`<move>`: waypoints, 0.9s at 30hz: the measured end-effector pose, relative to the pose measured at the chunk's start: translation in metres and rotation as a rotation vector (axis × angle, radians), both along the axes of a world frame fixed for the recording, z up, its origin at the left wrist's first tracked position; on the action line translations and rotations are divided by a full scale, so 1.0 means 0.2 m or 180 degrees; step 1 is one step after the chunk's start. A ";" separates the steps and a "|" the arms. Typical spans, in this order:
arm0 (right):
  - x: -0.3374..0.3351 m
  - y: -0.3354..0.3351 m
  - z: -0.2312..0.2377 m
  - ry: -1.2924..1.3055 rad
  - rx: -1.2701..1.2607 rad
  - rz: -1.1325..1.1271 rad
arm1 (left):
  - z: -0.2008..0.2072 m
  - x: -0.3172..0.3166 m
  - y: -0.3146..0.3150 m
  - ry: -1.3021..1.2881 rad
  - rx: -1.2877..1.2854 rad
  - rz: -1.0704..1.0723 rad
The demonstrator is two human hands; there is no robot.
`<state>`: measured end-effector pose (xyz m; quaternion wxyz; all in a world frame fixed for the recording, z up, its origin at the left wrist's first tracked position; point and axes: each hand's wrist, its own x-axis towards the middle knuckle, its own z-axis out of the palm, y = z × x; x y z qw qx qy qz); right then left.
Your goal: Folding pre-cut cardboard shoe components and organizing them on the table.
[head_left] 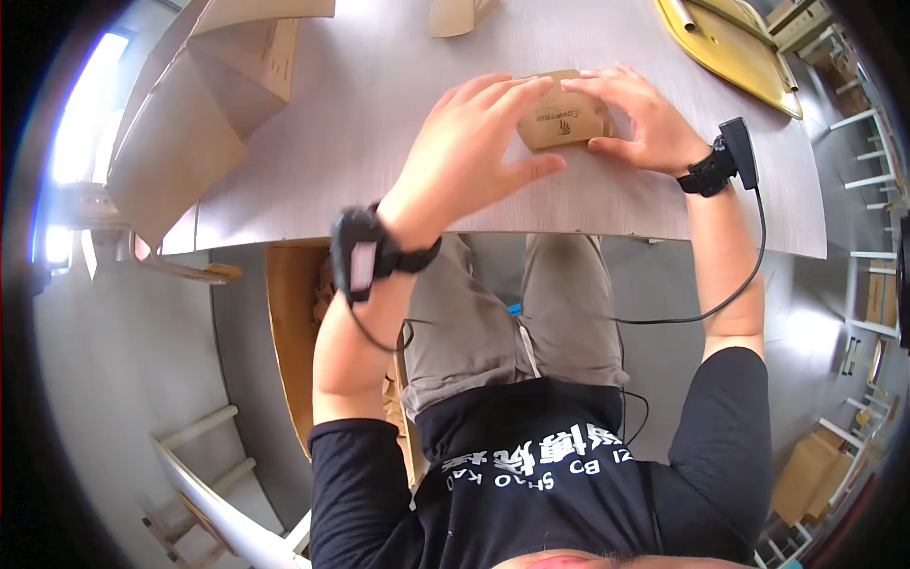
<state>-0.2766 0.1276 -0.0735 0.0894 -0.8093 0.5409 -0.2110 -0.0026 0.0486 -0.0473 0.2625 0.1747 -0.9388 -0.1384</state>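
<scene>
A small brown cardboard box (pixel 559 121) with dark print lies on the table, between my two hands. My left hand (pixel 479 142) reaches over its left side; the fingertips come to the upper left edge, the thumb sticks out apart below it, and the hand is open. Around the right end of the box curls my right hand (pixel 645 119), fingers at the top edge and thumb at the lower right corner. Whether its fingertips press firmly is hard to see. The underside of the box is hidden.
On the pale table (pixel 332 171), a large opened cardboard carton (pixel 180 133) stands at the left. A brown cardboard piece (pixel 453 17) lies at the far edge, and a yellow metal-framed panel (pixel 735 52) at far right. Under the table is a cardboard box (pixel 292 332). Cables hang from both wrist devices.
</scene>
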 end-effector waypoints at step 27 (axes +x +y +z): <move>-0.04 -0.04 -0.02 -0.1165 -0.0712 -0.0023 | -0.15 -0.10 -0.12 0.0839 0.1327 0.0112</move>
